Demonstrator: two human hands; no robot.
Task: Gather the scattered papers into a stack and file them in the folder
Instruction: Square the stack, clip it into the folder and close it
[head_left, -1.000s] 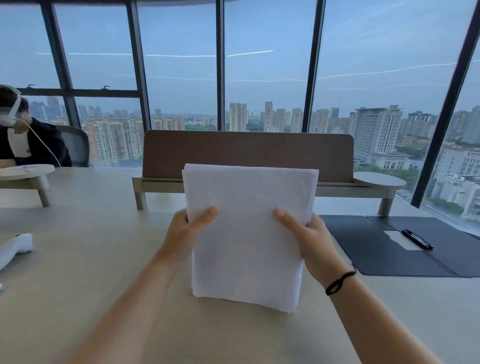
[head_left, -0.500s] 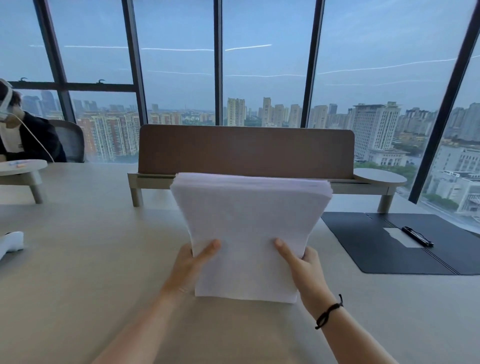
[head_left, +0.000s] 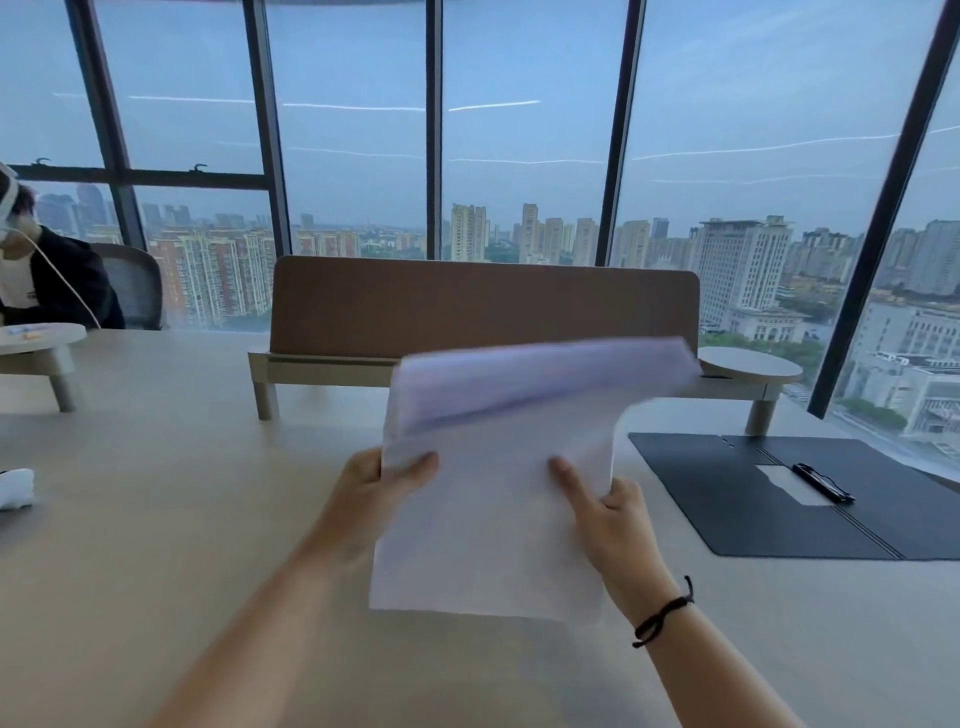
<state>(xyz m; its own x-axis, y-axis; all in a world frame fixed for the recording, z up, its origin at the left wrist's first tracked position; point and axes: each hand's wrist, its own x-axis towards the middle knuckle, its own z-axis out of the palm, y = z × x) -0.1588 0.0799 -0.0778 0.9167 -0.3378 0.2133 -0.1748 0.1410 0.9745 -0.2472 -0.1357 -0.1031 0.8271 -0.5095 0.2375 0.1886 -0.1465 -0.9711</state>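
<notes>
A thick stack of white papers (head_left: 493, 499) is held above the beige table (head_left: 156, 519) in the middle of the view. My left hand (head_left: 379, 488) grips its left edge and my right hand (head_left: 613, 525) grips its right edge, thumbs on the front sheet. The top of the stack bends away from me and leans to the right, blurred by motion. The dark folder (head_left: 727, 499) lies open flat on the table to the right, apart from the papers, with a black pen (head_left: 823, 483) on a white label near its spine.
A brown divider panel (head_left: 483, 306) on a low shelf stands behind the papers. A round side shelf (head_left: 748, 364) sits at its right end. A person in dark clothes (head_left: 47, 280) sits at the far left. A white object (head_left: 15, 488) lies at the left edge.
The stack has tipped forward from upright and shifted to the right toward the folder. Both hands slid lower on its edges and moved right with it.
</notes>
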